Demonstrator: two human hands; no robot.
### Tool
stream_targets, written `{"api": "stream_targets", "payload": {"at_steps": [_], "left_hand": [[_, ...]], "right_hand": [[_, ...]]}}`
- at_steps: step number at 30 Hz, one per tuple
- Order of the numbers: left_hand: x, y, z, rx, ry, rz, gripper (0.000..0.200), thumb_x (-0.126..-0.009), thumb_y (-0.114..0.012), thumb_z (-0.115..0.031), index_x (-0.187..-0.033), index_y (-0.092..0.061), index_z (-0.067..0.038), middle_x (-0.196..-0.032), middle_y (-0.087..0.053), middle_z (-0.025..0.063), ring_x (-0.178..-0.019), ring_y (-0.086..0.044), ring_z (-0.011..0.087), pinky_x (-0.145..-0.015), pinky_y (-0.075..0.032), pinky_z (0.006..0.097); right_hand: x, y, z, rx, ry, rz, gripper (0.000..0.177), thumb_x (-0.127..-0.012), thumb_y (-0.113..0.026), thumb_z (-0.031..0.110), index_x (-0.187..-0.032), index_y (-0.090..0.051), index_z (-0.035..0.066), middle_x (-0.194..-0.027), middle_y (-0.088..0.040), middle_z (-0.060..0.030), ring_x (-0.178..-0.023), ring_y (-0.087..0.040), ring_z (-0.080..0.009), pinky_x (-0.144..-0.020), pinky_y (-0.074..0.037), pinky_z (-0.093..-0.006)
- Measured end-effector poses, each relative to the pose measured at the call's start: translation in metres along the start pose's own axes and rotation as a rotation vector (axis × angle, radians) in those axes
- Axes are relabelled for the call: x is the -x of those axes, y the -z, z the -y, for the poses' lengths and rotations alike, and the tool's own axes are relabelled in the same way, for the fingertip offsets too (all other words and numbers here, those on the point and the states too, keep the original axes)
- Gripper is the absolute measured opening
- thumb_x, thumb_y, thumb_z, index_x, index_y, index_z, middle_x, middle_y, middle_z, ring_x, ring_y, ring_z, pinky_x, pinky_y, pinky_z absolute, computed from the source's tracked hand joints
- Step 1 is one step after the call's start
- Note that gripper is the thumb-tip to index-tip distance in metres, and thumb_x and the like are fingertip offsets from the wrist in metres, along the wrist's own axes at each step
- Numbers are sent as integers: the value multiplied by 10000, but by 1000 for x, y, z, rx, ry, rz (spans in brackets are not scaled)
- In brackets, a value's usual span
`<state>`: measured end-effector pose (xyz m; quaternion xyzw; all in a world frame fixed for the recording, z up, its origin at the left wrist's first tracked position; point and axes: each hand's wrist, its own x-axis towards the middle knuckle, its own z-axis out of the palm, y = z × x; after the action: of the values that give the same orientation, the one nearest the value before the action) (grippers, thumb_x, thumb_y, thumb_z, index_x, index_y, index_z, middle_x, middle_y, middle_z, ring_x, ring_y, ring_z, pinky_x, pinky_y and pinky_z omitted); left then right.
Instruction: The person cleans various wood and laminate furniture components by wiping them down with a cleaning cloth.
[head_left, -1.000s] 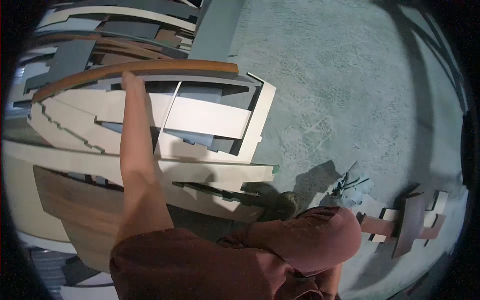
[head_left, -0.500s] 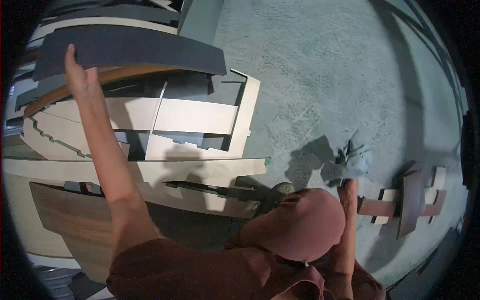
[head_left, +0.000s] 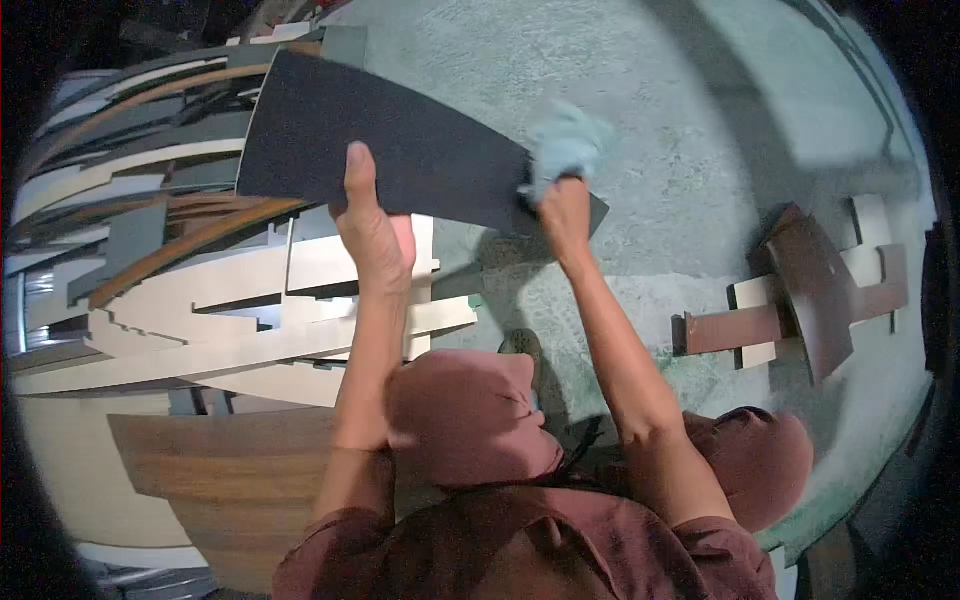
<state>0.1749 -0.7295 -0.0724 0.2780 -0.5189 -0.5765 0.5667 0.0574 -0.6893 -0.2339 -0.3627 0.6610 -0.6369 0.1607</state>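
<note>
My left hand (head_left: 375, 230) grips a dark grey curved panel (head_left: 390, 140) by its near edge, with the thumb on the upper face and the fingers hidden beneath. The panel is held up in front of me, its left end overlapping the pile in view. My right hand (head_left: 565, 215) is closed around a bunched light-blue cloth (head_left: 568, 145), slightly blurred. Cloth and fist lie over the panel's right end, and a corner of the panel shows beyond the wrist.
To the left lies a pile of cut boards (head_left: 200, 285), cream, grey and brown. A wood-grain panel (head_left: 220, 470) is at lower left. On the greenish floor (head_left: 680, 160) at right, several brown and cream pieces (head_left: 815, 290) lie crossed over each other.
The dark panel has come off the pile and moved right with my left hand. My right hand has brought the cloth up and left from beside my knee to the panel's right end.
</note>
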Motion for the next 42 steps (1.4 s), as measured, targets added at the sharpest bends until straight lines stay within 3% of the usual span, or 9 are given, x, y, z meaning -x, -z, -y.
{"api": "stream_targets", "payload": {"at_steps": [5,9,12,14,15,22,29,32,42], "left_hand": [[29,-10,-15,-126,161,80,399,-795,-572,-185,-1140,-431,-42,-1070,-510,63,-969,-508,169,-842,-412,317],[33,29,-32,-307,209,201,415,-811,-514,-210,-1184,-405,-63,-1187,-442,78,-1076,-435,205,-915,-344,340],[40,7,-63,-432,186,247,401,-783,-547,-226,-1118,-474,-18,-1127,-492,108,-1065,-448,223,-946,-317,368],[46,-1,-73,-338,314,236,404,-769,-563,-211,-1107,-479,-7,-1100,-507,110,-1050,-460,224,-947,-316,376],[49,-1,-73,-375,273,169,432,-765,-563,-209,-1129,-450,-3,-1109,-493,108,-1051,-459,222,-948,-314,381],[60,-5,-84,-466,113,69,440,-756,-532,-203,-1138,-431,-9,-1091,-477,107,-1010,-466,222,-915,-339,407],[38,-45,-64,-120,-117,153,462,-772,-466,-164,-1204,-380,-25,-1158,-463,110,-1033,-454,219,-913,-318,386],[36,6,-53,-607,-328,132,597,-835,-439,-382,-1307,-227,-83,-1245,-363,107,-1090,-397,214,-940,-305,377],[30,-53,-55,-654,-382,167,911,-693,-176,-756,-1313,-196,-89,-1288,-301,120,-1168,-329,267,-984,-265,426]], "right_hand": [[-50,44,153,60,919,-71,200,-674,-563,173,-563,-516,14,-558,-529,-144,-541,-528,-342,-478,-430,-396],[-54,72,197,-511,560,-232,306,-638,-643,300,-596,-521,23,-594,-534,-155,-589,-530,-351,-502,-435,-383],[-36,88,120,-371,302,419,418,-655,-593,431,-701,-588,15,-708,-575,-146,-674,-546,-358,-609,-447,-400],[-5,61,31,-375,-248,375,308,-707,-556,341,-737,-592,37,-685,-579,-151,-622,-545,-353,-621,-439,-404],[6,54,-21,276,232,386,309,-732,-522,325,-716,-601,28,-687,-589,-165,-625,-556,-342,-634,-439,-406],[53,53,-114,257,-608,34,276,-725,-553,241,-712,-597,-31,-756,-578,-235,-744,-550,-390,-698,-432,-409],[27,7,110,-991,84,-43,638,-577,-679,161,-1158,-432,69,-1231,-381,-189,-1128,-371,-334,-958,-272,-410],[14,50,194,-474,528,98,654,-567,-662,135,-1182,-442,176,-1325,-280,-123,-1202,-241,-402,-964,-221,-519],[46,21,-4,-352,376,-64,548,-666,-665,288,-1132,-472,75,-1264,-350,-162,-1187,-300,-337,-986,-214,-440]]}}
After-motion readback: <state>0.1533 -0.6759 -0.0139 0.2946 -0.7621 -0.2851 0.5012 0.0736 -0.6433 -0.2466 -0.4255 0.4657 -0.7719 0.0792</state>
